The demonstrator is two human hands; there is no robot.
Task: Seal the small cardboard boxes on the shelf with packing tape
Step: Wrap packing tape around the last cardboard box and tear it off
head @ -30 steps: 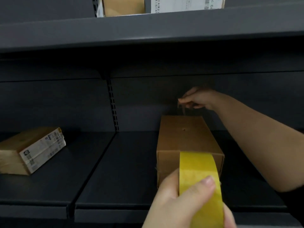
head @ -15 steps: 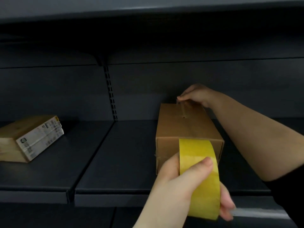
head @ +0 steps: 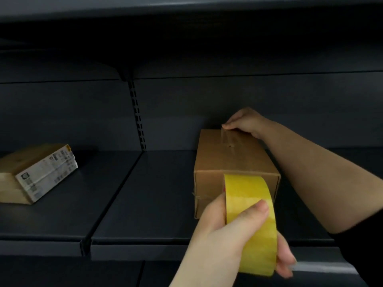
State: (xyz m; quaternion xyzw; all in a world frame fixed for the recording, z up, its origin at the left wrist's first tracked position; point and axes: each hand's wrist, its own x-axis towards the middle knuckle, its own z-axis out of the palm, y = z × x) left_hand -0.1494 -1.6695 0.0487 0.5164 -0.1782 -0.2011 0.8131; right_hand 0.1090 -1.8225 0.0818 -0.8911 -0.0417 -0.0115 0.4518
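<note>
Fingers of my left hand (head: 234, 230) curl round the yellow tape roll (head: 249, 222), held just before the near face of the small cardboard box (head: 232, 160), which stands on the dark shelf (head: 145, 204). My right hand (head: 244, 123) pinches the clear tape end (head: 227, 137) down at the far top edge. I judge the strip is being laid; next I must press it flat along the seam, then cut it. Another box (head: 35, 172) lies well apart at left, in dim metal racking.

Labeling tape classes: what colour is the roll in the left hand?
Yellow, glossy: the roll of packing tape, gripped by the left hand, head view.
</note>
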